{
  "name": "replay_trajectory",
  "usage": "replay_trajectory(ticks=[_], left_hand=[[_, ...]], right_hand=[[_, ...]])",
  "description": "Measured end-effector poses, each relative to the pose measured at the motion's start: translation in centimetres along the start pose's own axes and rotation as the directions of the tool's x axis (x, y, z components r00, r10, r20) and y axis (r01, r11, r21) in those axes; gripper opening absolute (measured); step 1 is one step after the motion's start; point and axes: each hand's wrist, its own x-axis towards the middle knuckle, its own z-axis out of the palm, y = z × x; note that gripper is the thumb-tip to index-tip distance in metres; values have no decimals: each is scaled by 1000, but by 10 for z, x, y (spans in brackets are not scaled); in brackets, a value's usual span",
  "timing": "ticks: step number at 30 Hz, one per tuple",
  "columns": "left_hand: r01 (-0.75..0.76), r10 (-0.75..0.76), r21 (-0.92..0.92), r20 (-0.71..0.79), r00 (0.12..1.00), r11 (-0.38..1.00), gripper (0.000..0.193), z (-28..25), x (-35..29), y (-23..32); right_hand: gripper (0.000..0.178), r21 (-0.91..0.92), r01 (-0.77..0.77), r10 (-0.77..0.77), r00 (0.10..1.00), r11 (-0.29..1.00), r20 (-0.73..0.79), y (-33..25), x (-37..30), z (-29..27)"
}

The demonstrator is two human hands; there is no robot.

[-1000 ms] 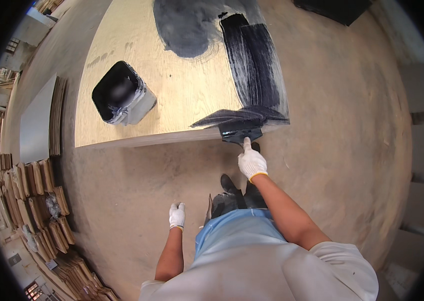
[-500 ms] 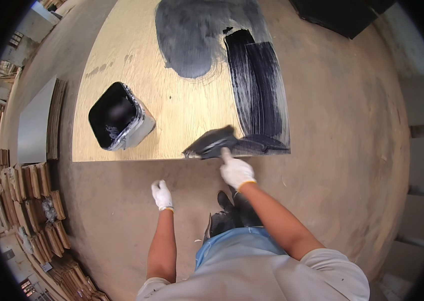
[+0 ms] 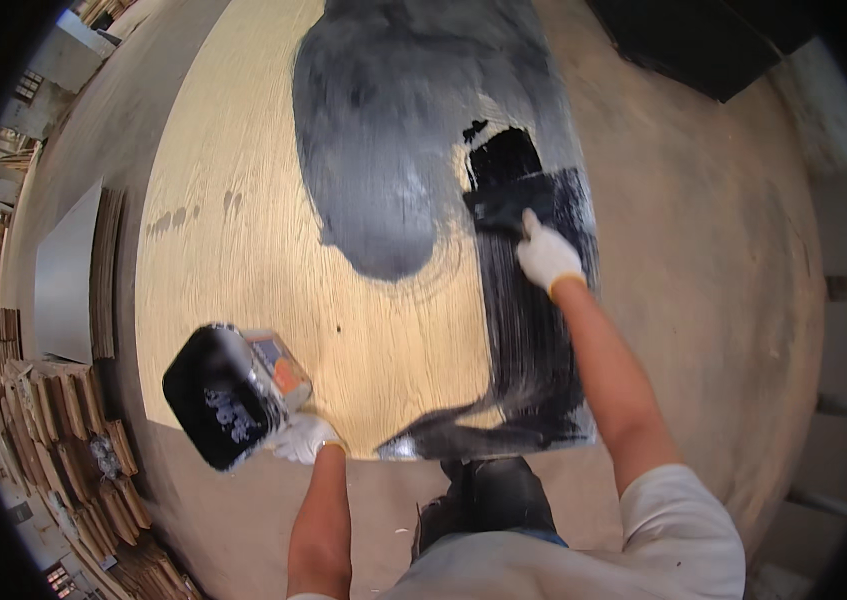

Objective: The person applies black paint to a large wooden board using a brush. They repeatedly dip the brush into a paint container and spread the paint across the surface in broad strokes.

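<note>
Black spreader [image 3: 495, 207] lies flat on the wood-grain panel [image 3: 243, 270], right of the bucket [image 3: 285, 370] and farther out. Right hand [image 3: 550, 258], gloved, closed on the spreader, index finger laid along it. Left hand [image 3: 308, 440], also gloved, at the bucket's near right side, fingers against it; cannot tell whether they close round the rim. Bucket at the panel's near left corner, its mouth showing past the panel's edge in this view; fisheye bend makes true tilt hard to judge.

Risks, as judged: a pull or shove by the left hand could tip the bucket off the corner and spill black onto the floor [image 3: 703, 250]. Thick black patch [image 3: 503, 155], just beyond the spreader, could leave ridges if pressed unevenly. Dark coating [image 3: 528, 310], right of the bucket, runs to the panel's near and right edges; a heavy stroke there could push it over the side. Trouser legs [image 3: 488, 495], right of the bucket and nearer the wearer, are close enough to the coated edge to smear.

Around: stacked sheets [image 3: 68, 275] left of the bucket and farther out; brown bundles [image 3: 53, 410] directly left; dark block [image 3: 688, 40] far off to its upper right. Between bucket and spreader, bare grain and a grey patch [image 3: 363, 150]; nothing upright blocks the blade.
</note>
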Motion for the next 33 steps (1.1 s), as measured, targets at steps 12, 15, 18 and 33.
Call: replay_trajectory(ticks=[12,15,18,33], left_hand=[[205,-174,-103,253,952,973,51,-65,-23,33],[235,-187,-101,345,920,967,51,-81,-37,53],[153,-112,-111,313,943,982,52,-76,-41,58],[43,-43,5,204,978,999,60,-45,-24,29]], right_hand=[[67,-285,207,-129,955,936,268,-39,80,-72],[69,-248,168,-147,984,954,101,27,90,-78],[69,-185,222,-234,971,957,-45,26,178,-82],[61,-156,196,-181,978,968,101,-40,156,-63]])
